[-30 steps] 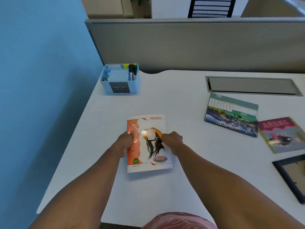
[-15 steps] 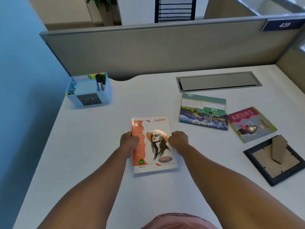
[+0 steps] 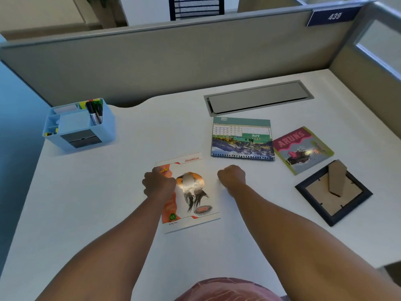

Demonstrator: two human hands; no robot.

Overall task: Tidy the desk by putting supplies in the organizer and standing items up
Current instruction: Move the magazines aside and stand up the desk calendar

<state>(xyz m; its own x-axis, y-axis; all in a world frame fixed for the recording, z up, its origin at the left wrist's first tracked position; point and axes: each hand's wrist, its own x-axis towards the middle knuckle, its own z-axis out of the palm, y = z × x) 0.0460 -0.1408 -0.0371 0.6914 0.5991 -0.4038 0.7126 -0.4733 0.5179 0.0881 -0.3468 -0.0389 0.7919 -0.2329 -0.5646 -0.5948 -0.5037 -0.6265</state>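
An orange-and-white notebook [image 3: 193,198] with a long-haired figure on its cover lies flat on the white desk [image 3: 108,192]. My left hand [image 3: 159,184] is curled over the notebook's left edge and grips it. My right hand [image 3: 231,177] is a closed fist just off the notebook's right edge and holds nothing. A blue desk organizer [image 3: 80,129] with markers [image 3: 95,112] in it stands at the far left.
A spiral desk calendar [image 3: 242,139] lies flat to the right, then a pink-and-green booklet [image 3: 303,149] and a black picture frame [image 3: 334,192] lying face down. A grey cable hatch [image 3: 258,97] sits at the back. Partition walls [image 3: 173,61] border the desk behind and right.
My right hand has let go of the notebook's right edge and shifted slightly right. My left hand stays on the left edge. The view has swung right, showing more of the desk.
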